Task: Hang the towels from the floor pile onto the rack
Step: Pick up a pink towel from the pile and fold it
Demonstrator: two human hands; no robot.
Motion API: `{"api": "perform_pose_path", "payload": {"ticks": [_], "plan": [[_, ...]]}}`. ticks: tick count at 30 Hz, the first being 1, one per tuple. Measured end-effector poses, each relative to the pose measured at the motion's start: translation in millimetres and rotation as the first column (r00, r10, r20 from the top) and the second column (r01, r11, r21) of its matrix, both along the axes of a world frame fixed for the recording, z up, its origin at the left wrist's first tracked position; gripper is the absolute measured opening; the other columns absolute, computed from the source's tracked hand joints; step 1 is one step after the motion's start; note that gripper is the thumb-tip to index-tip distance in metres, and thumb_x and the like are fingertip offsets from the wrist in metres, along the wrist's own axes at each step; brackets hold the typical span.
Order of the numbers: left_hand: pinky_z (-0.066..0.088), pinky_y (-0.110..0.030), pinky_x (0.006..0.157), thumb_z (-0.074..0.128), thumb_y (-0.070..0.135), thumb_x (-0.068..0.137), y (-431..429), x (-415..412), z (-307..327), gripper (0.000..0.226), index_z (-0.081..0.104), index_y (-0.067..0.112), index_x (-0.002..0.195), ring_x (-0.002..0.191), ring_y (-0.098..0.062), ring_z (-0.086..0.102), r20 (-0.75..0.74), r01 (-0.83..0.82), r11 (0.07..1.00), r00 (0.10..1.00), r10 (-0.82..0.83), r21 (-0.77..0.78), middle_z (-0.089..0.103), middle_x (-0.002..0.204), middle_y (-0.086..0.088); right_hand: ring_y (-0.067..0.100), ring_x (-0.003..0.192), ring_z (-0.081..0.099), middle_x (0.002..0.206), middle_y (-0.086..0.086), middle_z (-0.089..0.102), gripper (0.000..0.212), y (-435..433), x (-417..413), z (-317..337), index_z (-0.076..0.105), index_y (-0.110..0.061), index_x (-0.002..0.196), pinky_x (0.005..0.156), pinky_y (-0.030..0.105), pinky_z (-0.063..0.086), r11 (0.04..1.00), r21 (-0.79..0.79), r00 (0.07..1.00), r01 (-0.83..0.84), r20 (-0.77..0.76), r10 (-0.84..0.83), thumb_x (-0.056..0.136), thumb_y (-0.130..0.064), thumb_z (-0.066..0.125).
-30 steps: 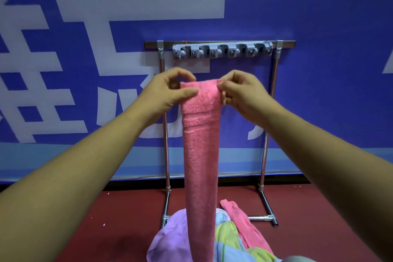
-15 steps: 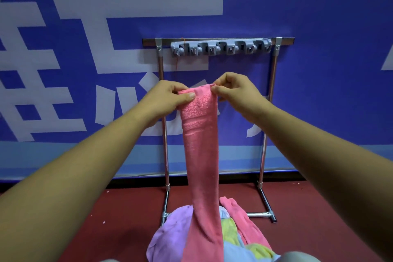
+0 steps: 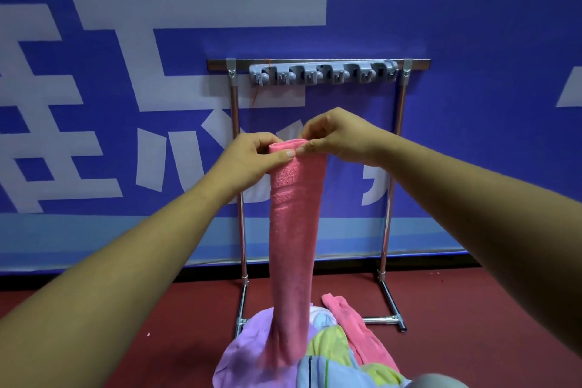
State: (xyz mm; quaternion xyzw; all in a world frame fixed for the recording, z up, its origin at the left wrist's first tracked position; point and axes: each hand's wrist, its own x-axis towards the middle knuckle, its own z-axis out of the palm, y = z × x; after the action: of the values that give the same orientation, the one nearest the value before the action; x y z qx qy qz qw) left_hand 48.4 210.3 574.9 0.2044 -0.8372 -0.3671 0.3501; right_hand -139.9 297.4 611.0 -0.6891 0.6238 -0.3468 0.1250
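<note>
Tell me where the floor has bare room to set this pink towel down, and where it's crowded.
Bare red floor lies left of the towel pile, out from the rack's left foot, and right of its right foot toward the wall. It is crowded at the pile itself, in front of the rack, where the held pink towel's lower end also reaches.

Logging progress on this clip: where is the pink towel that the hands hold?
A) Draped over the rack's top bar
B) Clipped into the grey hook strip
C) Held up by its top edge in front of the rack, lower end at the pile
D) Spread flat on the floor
C: the left hand and right hand pinch the towel by its top edge, below the hook strip. Its lower end reaches the pile, and no towel is on the rack.
</note>
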Motion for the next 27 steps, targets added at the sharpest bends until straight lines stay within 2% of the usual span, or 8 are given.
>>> {"api": "perform_pose_path", "payload": {"ticks": [2, 6, 9, 15, 19, 21, 24, 27], "plan": [[0.055, -0.016, 0.073, 0.073, 0.022, 0.088, -3, 3, -12, 0.023, 0.068, 0.015, 0.109, 0.084, -0.001, 0.069, 0.019, 0.054, 0.994, 0.998, -0.056, 0.091, 0.073, 0.094, 0.001, -0.003, 0.062, 0.056, 0.07, -0.011, 0.068, 0.006, -3, 1, 0, 0.073, -0.02, 0.083, 0.062, 0.014, 0.044, 0.999, -0.037, 1.0, 0.022, -0.019, -0.023, 0.088, -0.02, 0.075], [0.055, -0.03, 0.093, 0.076, 0.018, 0.085, -12, 3, -60, 0.037, 0.065, 0.019, 0.12, 0.101, -0.011, 0.071, 0.079, 0.09, 0.953, 0.99, -0.118, 0.288, 0.075, 0.108, 0.003, 0.009, 0.074, 0.062, 0.083, 0.005, 0.073, 0.004, -4, -1, 6, 0.073, -0.012, 0.089, 0.073, 0.028, 0.051, 0.991, -0.122, 0.989, 0.056, 0.143, -0.038, 0.089, -0.016, 0.074], [0.053, -0.039, 0.099, 0.08, 0.027, 0.079, -17, 0, -103, 0.04, 0.069, 0.013, 0.115, 0.1, -0.017, 0.072, 0.115, 0.064, 0.916, 0.986, -0.119, 0.396, 0.076, 0.106, -0.001, 0.004, 0.066, 0.059, 0.075, -0.002, 0.067, 0.005, -2, 1, 12, 0.071, -0.012, 0.086, 0.061, 0.016, 0.046, 0.98, -0.171, 0.976, 0.099, 0.211, -0.062, 0.091, -0.014, 0.071], [0.054, -0.04, 0.095, 0.076, 0.017, 0.083, -13, -1, -167, 0.024, 0.073, 0.007, 0.105, 0.094, -0.02, 0.073, 0.113, 0.058, 0.837, 0.983, -0.142, 0.545, 0.077, 0.1, -0.008, 0.006, 0.066, 0.056, 0.077, 0.001, 0.065, 0.012, -3, -8, 11, 0.071, -0.002, 0.094, 0.06, 0.018, 0.047, 0.934, -0.231, 0.937, 0.271, 0.286, -0.202, 0.092, -0.013, 0.069], [0.056, -0.029, 0.076, 0.085, 0.018, 0.07, -17, 6, -167, 0.035, 0.072, 0.005, 0.1, 0.084, -0.02, 0.069, -0.031, 0.102, 0.753, 0.994, -0.108, 0.651, 0.076, 0.093, -0.008, 0.01, 0.063, 0.056, 0.074, 0.004, 0.065, 0.013, -4, -36, -8, 0.073, -0.004, 0.087, 0.06, 0.026, 0.047, 0.851, -0.21, 0.863, 0.482, 0.281, -0.419, 0.089, -0.016, 0.068], [0.057, -0.025, 0.072, 0.087, 0.024, 0.059, -20, 7, -152, 0.047, 0.072, 0.006, 0.1, 0.083, -0.018, 0.069, -0.17, 0.18, 0.713, 0.982, -0.086, 0.677, 0.075, 0.094, -0.009, 0.016, 0.062, 0.057, 0.069, 0.008, 0.064, 0.019, -5, -54, -26, 0.072, -0.001, 0.08, 0.062, 0.031, 0.048, 0.803, -0.121, 0.801, 0.584, 0.247, -0.546, 0.086, -0.018, 0.068], [0.057, -0.025, 0.075, 0.095, 0.031, 0.049, -25, 9, -117, 0.064, 0.074, 0.008, 0.105, 0.086, -0.017, 0.071, -0.334, 0.338, 0.671, 0.932, -0.142, 0.659, 0.074, 0.1, -0.012, 0.021, 0.056, 0.052, 0.064, 0.011, 0.058, 0.013, -4, -72, -57, 0.067, -0.001, 0.075, 0.055, 0.03, 0.047, 0.74, 0.149, 0.734, 0.656, 0.104, -0.672, 0.083, -0.012, 0.068], [0.056, -0.028, 0.079, 0.088, 0.027, 0.064, -25, 7, -82, 0.059, 0.07, 0.009, 0.117, 0.091, -0.02, 0.07, -0.28, 0.381, 0.702, 0.924, -0.262, 0.602, 0.072, 0.105, -0.013, 0.021, 0.06, 0.057, 0.071, 0.011, 0.06, 0.011, 2, -69, -78, 0.062, -0.004, 0.081, 0.051, 0.028, 0.048, 0.639, 0.455, 0.729, 0.62, -0.033, -0.684, 0.086, -0.01, 0.07]]}}
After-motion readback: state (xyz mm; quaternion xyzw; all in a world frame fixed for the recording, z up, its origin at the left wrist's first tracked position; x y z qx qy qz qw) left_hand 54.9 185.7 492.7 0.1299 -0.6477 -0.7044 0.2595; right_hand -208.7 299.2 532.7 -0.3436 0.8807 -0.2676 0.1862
